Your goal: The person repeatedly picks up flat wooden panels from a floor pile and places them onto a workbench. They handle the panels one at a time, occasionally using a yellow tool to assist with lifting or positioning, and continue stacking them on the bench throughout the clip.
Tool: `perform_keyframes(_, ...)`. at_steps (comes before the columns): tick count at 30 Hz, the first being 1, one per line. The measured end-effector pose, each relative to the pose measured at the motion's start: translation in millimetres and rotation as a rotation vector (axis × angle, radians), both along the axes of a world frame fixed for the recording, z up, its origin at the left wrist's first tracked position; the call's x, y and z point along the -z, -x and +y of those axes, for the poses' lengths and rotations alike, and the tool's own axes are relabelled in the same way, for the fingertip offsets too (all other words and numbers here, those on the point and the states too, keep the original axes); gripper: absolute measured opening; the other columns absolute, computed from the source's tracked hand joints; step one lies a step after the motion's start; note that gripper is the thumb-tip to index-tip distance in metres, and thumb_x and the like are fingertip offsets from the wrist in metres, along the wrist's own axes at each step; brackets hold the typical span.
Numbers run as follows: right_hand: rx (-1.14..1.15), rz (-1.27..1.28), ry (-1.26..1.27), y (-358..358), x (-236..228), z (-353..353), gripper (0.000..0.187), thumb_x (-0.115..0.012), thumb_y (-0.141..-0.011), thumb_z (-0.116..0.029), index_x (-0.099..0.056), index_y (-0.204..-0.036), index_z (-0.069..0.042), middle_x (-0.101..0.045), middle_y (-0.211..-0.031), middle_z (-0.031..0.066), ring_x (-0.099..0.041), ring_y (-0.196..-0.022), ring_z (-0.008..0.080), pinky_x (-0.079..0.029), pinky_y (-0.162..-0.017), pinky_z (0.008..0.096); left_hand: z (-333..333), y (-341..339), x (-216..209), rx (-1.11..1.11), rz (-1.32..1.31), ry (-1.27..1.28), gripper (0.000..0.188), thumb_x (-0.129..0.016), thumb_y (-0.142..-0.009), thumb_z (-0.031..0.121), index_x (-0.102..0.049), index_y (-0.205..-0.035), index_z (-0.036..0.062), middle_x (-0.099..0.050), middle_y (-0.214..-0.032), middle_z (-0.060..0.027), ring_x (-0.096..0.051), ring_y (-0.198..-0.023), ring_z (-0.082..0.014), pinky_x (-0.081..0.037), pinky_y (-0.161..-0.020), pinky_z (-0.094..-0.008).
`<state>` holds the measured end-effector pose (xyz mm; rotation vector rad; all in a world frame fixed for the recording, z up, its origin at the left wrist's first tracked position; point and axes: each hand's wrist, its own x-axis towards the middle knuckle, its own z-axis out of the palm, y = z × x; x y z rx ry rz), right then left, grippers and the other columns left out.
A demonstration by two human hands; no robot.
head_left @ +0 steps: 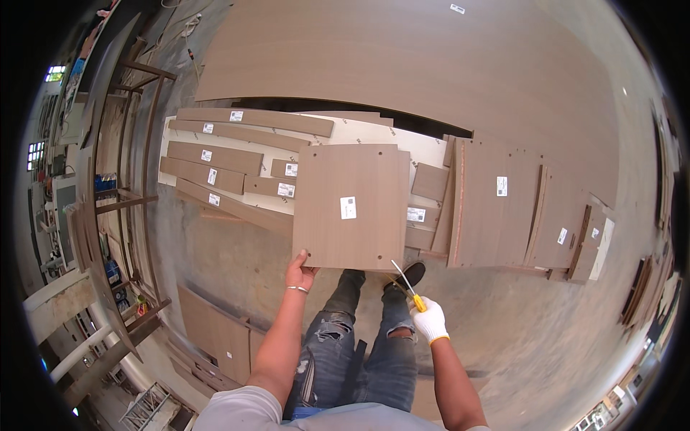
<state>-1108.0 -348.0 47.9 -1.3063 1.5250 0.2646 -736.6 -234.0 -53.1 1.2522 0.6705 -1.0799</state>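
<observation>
My bare left hand (pixel 300 268) grips the near left corner of a wood-grain panel (pixel 330 172), thumb on top and fingers beneath. The panel has a white label near its middle and small dark holes near its corners. A second board (pixel 403 187) shows along its right edge. My right hand (pixel 430 320), in a white glove, is closed around a tool (pixel 419 302) with a yellow handle and a long slim metal shaft. The shaft's tip is close to the panel's near right corner; whether it touches, I cannot tell.
Several labelled strips (pixel 215 159) lie on a white board (pixel 345 128) to the left and beyond. Larger panels (pixel 489 208) are stacked at the right. A big brown sheet (pixel 402 57) spans the far side. A metal rack (pixel 122 201) stands at the left.
</observation>
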Motion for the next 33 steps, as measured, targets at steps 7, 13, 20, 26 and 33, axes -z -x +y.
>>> perform_keyframes(7, -0.215, 0.102, 0.015, -15.8, 0.9, -2.7, 0.022, -0.065, -0.084, -0.022, -0.072, -0.1, -0.008, -0.071, -0.095, 0.021, -0.068, -0.093, 0.04, -0.053, -0.085, 0.0449, 19.8, -15.7, 76.0, -0.254, -0.114, -0.308, 0.054, -0.079, -0.088, 0.039, -0.061, -0.127, 0.0075, -0.064, -0.127, -0.0088, -0.06, -0.118, -0.0281, -0.051, -0.096, -0.0561)
perform_keyframes(13, -0.471, 0.206, -0.161, -53.3, 3.4, -30.5, 0.03, -0.065, -0.086, -0.035, -0.074, -0.099, -0.01, -0.072, -0.097, 0.0199, -0.068, -0.095, 0.0387, -0.054, -0.086, 0.0463, 11.1, 42.3, 73.6, -0.153, 0.159, -0.198, 0.068, -0.081, -0.084, 0.045, -0.055, -0.135, 0.009, -0.062, -0.131, -0.0102, -0.057, -0.12, -0.0335, -0.047, -0.1, -0.0566)
perform_keyframes(20, -0.336, 0.175, 0.009, -72.3, -20.7, -57.4, 0.029, -0.066, -0.086, -0.034, -0.072, -0.093, -0.007, -0.07, -0.092, 0.0222, -0.066, -0.091, 0.0424, -0.053, -0.081, 0.0479, 10.7, 67.8, 23.2, -0.154, 0.16, -0.046, 0.049, -0.079, -0.088, 0.031, -0.06, -0.127, 0.0103, -0.066, -0.122, -0.0086, -0.062, -0.113, -0.0287, -0.05, -0.097, -0.0494)
perform_keyframes(26, -0.08, 0.055, -0.048, -31.2, -49.2, -55.5, 0.022, -0.068, -0.083, -0.022, -0.073, -0.095, -0.004, -0.072, -0.085, 0.0187, -0.07, -0.079, 0.0324, -0.053, -0.075, 0.0396, -61.2, -15.1, -132.3, 0.114, -0.308, -0.188, 0.039, -0.077, -0.081, 0.013, -0.063, -0.115, -0.0006, -0.069, -0.107, -0.0107, -0.068, -0.093, -0.0239, -0.057, -0.082, -0.0411)
perform_keyframes(33, -0.138, -0.002, -0.106, -28.7, -99.6, -35.9, 0.028, -0.065, -0.084, -0.028, -0.073, -0.1, -0.007, -0.071, -0.092, 0.0222, -0.068, -0.089, 0.0398, -0.053, -0.081, 0.0438, -131.7, -33.7, -248.9, 0.602, -0.925, -0.348, 0.037, -0.078, -0.076, 0.016, -0.066, -0.102, -0.0079, -0.073, -0.095, -0.0159, -0.071, -0.085, -0.0293, -0.055, -0.08, -0.0378)
